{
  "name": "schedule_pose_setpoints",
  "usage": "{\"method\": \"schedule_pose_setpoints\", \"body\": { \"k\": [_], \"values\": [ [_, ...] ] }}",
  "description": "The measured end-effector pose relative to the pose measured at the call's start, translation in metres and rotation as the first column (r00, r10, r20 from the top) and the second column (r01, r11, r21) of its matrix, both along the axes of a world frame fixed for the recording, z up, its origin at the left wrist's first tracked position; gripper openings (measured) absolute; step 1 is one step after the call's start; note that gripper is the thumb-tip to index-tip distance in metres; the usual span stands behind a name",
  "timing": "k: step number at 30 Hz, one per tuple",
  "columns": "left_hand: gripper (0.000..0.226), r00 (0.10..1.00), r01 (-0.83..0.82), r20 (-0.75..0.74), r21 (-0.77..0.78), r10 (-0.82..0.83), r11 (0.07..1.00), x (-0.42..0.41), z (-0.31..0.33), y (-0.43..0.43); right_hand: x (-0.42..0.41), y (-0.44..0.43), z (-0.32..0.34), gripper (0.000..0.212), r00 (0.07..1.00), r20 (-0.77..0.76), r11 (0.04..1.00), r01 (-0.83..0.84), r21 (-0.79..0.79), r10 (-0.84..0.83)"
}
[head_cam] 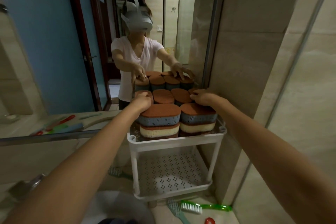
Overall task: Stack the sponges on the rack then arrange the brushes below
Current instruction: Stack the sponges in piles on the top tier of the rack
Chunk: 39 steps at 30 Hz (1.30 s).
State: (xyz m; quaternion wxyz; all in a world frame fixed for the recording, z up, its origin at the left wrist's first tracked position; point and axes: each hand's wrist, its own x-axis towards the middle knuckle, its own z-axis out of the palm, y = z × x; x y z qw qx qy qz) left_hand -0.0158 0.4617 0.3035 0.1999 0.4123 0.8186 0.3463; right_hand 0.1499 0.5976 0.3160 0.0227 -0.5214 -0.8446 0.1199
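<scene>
A white two-tier plastic rack [174, 142] stands against a mirror. Its top shelf holds several stacked sponges [160, 116] with brown scouring tops and blue or cream bodies. My left hand [142, 101] rests with curled fingers on the back-left sponge stack. My right hand [203, 97] lies with fingers spread on the back-right stacks. The perforated lower shelf [171, 172] holds nothing. A green-handled brush [205, 207] and a teal brush [175, 207] lie on the counter in front of the rack. Another teal brush [118, 172] lies left of it.
The mirror [54, 42] behind the rack reflects a person with a headset and the sponges. A tiled wall [272, 60] stands close on the right. A red object [210, 221] sits at the bottom edge. A chrome tap [34, 183] is at the lower left.
</scene>
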Motion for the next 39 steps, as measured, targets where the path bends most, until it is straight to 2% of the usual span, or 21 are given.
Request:
{"method": "schedule_pose_setpoints", "body": {
  "k": [2, 5, 9, 11, 15, 17, 19, 21, 24, 27, 29, 33, 36, 39],
  "values": [
    [0.045, 0.998, -0.043, -0.044, 0.004, 0.043, 0.999, 0.001, 0.004, -0.004, 0.000, -0.001, 0.000, 0.049, 1.000, -0.008, 0.997, -0.002, 0.074, 0.002],
    [0.044, 0.976, -0.136, -0.166, 0.047, 0.142, 0.990, 0.007, 0.013, -0.011, 0.002, -0.027, 0.011, 0.038, 0.978, -0.182, 0.971, -0.056, 0.231, 0.099],
    [0.026, 0.960, -0.127, -0.220, 0.211, 0.173, 0.969, 0.027, 0.031, -0.038, 0.002, -0.090, 0.021, 0.027, 0.866, -0.393, 0.899, -0.133, 0.416, 0.310],
    [0.027, 0.966, -0.116, -0.190, 0.292, 0.177, 0.949, 0.036, 0.034, -0.066, 0.000, -0.123, 0.017, 0.032, 0.800, -0.482, 0.896, -0.146, 0.420, 0.356],
    [0.026, 0.948, -0.209, -0.138, 0.406, 0.286, 0.890, 0.044, 0.008, -0.134, -0.009, -0.190, -0.018, 0.032, 0.581, -0.702, 0.903, -0.163, 0.397, 0.413],
    [0.023, 0.928, -0.283, -0.118, 0.391, 0.352, 0.876, 0.042, -0.017, -0.168, -0.019, -0.223, -0.046, 0.031, 0.520, -0.739, 0.903, -0.246, 0.351, 0.429],
    [0.024, 0.907, -0.365, -0.096, 0.303, 0.409, 0.880, 0.037, -0.049, -0.201, -0.030, -0.253, -0.081, 0.031, 0.506, -0.754, 0.900, -0.340, 0.273, 0.420],
    [0.025, 0.892, -0.430, -0.052, 0.206, 0.449, 0.879, 0.029, -0.085, -0.231, -0.041, -0.278, -0.118, 0.031, 0.527, -0.755, 0.895, -0.409, 0.178, 0.391],
    [0.024, 0.863, -0.505, 0.087, 0.112, 0.498, 0.856, 0.017, -0.144, -0.266, -0.052, -0.310, -0.171, 0.033, 0.638, -0.688, 0.873, -0.487, -0.013, 0.346],
    [0.021, 0.841, -0.525, 0.061, -0.144, 0.537, 0.839, 0.010, -0.196, -0.288, -0.058, -0.330, -0.225, 0.032, 0.766, -0.536, 0.819, -0.531, -0.218, 0.354],
    [0.023, 0.852, -0.487, 0.062, -0.265, 0.519, 0.832, 0.009, -0.223, -0.295, -0.062, -0.334, -0.256, 0.028, 0.820, -0.440, 0.807, -0.516, -0.288, 0.367],
    [0.028, 0.850, -0.423, 0.146, -0.383, 0.506, 0.821, -0.001, -0.273, -0.303, -0.079, -0.327, -0.307, 0.031, 0.890, -0.219, 0.789, -0.456, -0.412, 0.400],
    [0.025, 0.899, -0.299, 0.176, -0.424, 0.402, 0.855, -0.020, -0.304, -0.301, -0.092, -0.313, -0.343, 0.030, 0.917, -0.075, 0.802, -0.380, -0.462, 0.392],
    [0.036, 0.943, -0.181, 0.171, -0.457, 0.286, 0.871, -0.041, -0.332, -0.294, -0.099, -0.303, -0.364, 0.027, 0.945, 0.019, 0.839, -0.280, -0.467, 0.326]
  ]
}}
